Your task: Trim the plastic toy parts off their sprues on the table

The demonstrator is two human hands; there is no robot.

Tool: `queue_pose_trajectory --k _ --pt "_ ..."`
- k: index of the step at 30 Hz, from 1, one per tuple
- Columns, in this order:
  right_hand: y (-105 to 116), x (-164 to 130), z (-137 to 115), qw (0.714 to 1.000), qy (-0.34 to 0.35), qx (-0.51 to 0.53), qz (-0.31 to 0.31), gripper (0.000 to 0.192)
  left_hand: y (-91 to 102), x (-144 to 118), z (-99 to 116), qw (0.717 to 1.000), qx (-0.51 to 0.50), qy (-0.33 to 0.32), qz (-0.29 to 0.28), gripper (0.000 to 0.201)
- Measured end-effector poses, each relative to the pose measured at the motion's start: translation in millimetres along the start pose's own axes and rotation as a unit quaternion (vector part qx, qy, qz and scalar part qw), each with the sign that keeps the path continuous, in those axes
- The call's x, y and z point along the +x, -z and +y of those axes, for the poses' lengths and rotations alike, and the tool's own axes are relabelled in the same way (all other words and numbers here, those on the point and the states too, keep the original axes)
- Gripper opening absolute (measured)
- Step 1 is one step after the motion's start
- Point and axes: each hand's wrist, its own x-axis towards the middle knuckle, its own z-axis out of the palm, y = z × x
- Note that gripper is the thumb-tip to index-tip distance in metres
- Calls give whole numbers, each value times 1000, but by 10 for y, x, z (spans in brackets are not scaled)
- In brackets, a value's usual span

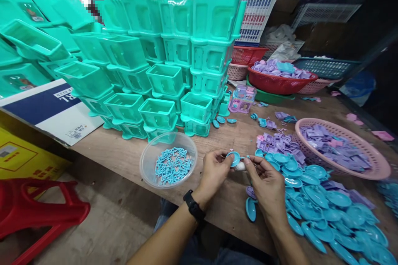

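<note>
My left hand [214, 172], with a black watch on its wrist, pinches a small blue oval plastic piece [234, 158] over the wooden table [124, 153]. My right hand [265, 184] meets it from the right, fingertips on a small white part [241, 166] just under the blue piece. A heap of blue oval pieces [317, 207] lies to the right of my right hand. A clear round bowl [168, 160] with several small blue parts sits left of my left hand.
Stacks of teal plastic boxes [161, 66] fill the back left. A pink basket [342, 149] of purple parts stands at right, loose purple parts [276, 143] beside it, a red basket [280, 78] behind. A red stool [34, 211] and a cardboard box [46, 107] are at left.
</note>
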Motion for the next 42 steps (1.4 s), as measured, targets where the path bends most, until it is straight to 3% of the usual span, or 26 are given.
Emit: queue_pose_trajectory --k 10,15,19,23,26,28,29,31,33,35,39,42 --pt "84 50 5 983 108 -148 -32 32 -47 3 75 999 26 32 8 12" --pt "121 93 -47 943 235 -234 -37 26 -73 -34 140 998 61 -5 10 14" --pt "101 110 14 917 312 -248 5 25 -108 -46 112 998 48 -26 0 15" --pt "112 151 78 908 335 -251 15 23 -159 1 50 999 32 -11 -17 21" --pt "218 268 77 909 315 -273 13 27 -198 154 52 992 104 -15 -66 32" --pt "349 388 73 912 275 -301 31 30 -216 337 82 967 228 -80 -78 39" --pt "429 453 77 912 253 -321 42 31 -220 447 98 940 307 -129 -67 38" --pt "605 575 100 900 214 -373 67 33 -217 679 114 859 466 -210 -14 22" --pt "774 661 127 878 184 -434 89 34 -204 878 96 773 597 -216 18 37" --pt "887 686 134 853 168 -484 101 37 -185 993 54 715 673 -188 20 52" --pt "792 527 64 843 229 -479 94 41 -134 895 -9 685 709 -167 -8 37" --pt "461 309 26 855 266 -445 4 30 -85 630 -9 676 716 -174 -24 32"
